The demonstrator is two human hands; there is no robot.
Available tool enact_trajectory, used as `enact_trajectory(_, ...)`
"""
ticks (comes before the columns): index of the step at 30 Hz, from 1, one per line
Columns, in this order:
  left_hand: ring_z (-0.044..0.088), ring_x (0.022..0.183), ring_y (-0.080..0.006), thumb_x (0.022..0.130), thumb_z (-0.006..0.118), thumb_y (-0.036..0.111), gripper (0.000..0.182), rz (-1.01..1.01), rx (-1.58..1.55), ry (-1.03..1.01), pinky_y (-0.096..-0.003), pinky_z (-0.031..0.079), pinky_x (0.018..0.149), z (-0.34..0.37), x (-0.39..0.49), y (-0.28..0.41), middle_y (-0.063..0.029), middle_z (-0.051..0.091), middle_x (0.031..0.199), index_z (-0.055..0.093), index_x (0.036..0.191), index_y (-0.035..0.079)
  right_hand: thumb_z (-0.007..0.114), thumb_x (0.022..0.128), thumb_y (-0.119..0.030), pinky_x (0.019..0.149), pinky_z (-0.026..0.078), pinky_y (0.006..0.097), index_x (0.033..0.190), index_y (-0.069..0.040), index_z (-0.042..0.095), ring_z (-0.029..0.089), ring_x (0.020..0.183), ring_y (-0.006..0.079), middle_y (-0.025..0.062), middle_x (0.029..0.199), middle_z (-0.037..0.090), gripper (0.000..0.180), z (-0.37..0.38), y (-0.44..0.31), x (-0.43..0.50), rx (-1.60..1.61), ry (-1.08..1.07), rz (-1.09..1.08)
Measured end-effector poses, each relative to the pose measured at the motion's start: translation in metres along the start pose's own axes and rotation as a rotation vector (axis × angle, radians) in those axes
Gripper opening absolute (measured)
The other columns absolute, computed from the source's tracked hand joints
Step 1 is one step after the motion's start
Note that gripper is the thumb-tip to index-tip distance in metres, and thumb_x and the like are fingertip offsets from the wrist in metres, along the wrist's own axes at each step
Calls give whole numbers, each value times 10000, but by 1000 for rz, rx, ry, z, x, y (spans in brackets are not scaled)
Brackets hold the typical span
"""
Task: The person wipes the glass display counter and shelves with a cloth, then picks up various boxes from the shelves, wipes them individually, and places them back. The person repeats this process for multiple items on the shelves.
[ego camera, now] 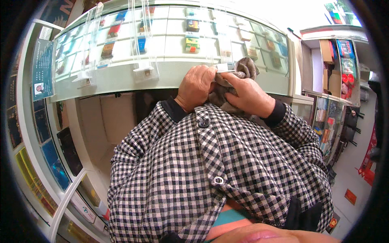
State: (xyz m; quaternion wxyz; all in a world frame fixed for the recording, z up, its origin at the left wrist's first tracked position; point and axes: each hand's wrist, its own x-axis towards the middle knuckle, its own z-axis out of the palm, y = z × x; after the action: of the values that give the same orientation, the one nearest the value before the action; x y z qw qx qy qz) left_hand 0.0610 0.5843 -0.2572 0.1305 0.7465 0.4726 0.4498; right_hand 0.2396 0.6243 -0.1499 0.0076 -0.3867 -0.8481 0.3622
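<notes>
My left hand (194, 86) is closed around the near end of a clear plastic strip or rack (222, 67), whose end carries a white piece. A crumpled grey-brown cloth (247, 68) is bunched in my right hand (250, 94), thumb and forefinger pressing it near that same end. Both hands meet at the front edge of a glass display counter (170, 74), close to my chest. The fingertips of my left hand are partly hidden by the cloth. Two similar clear plastic racks, one nearer (146, 68) and one farther left (83, 79), rest on the glass.
Under the glass lie rows of small packs, including a green and yellow pack (192, 42). A printed sign (42, 70) stands at the counter's left end. Shelves of boxes (54, 164) line my left. A goods shelf (334, 66) and a glass cabinet (326, 121) are on the right.
</notes>
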Motion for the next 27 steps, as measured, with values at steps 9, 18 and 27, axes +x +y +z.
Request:
enact_trajectory(9,578,874,-352,733,679,101,425,8,2,1,-431,475,790,1,2,-1,-161,581,948,537,1125,13,588,787,-76,821,512,430,1329,15,406,628,959,403,287,1057,620,578,-3,7,15,33,-181,12)
enact_trajectory(18,563,872,-332,749,666,125,402,-62,-23,-40,-429,457,796,-1,5,4,-148,562,930,541,1112,5,589,772,-100,658,502,495,1290,-19,434,622,716,428,225,744,629,547,-24,-1,3,-277,-190,77)
enact_trajectory(27,572,822,-338,721,685,69,398,-18,-7,5,-426,472,741,0,4,-1,-142,561,891,556,1095,28,598,768,-74,804,513,418,1191,11,526,635,921,379,245,975,645,437,-2,27,12,55,-76,-103)
